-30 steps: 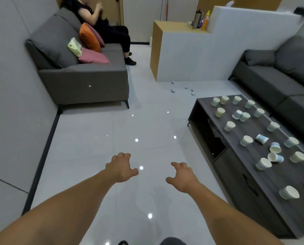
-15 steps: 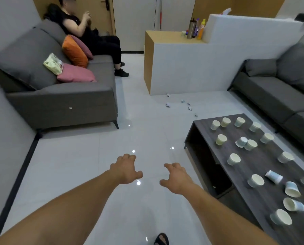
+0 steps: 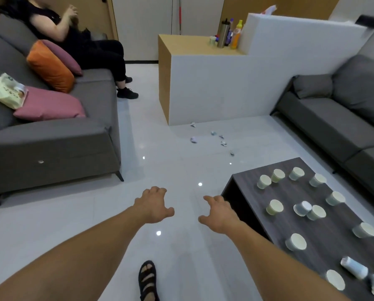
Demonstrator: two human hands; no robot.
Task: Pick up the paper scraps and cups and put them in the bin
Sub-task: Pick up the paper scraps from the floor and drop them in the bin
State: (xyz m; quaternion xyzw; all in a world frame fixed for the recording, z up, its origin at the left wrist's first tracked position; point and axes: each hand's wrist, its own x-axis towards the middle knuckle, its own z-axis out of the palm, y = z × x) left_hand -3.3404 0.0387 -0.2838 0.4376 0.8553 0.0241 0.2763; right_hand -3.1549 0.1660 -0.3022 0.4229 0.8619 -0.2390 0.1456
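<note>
both my arms reach forward over the pale floor [image 3: 73, 213]. my left hand [image 3: 153, 206] is spread, fingers loosely bent, holding nothing; my right hand [image 3: 219, 215] is the same, open and empty, just beside the near corner of the dark coffee table [image 3: 325, 233]. the paper cups [image 3: 274, 207] are scattered across that table, most upright and seemingly empty, a few tipped on their sides. the paper scraps [image 3: 193, 139] lie on the floor farther ahead, near the foot of a white partition [image 3: 214, 83]. no bin is in view — so i judge the task barely begun, with every cup and scrap left to collect.
</note>
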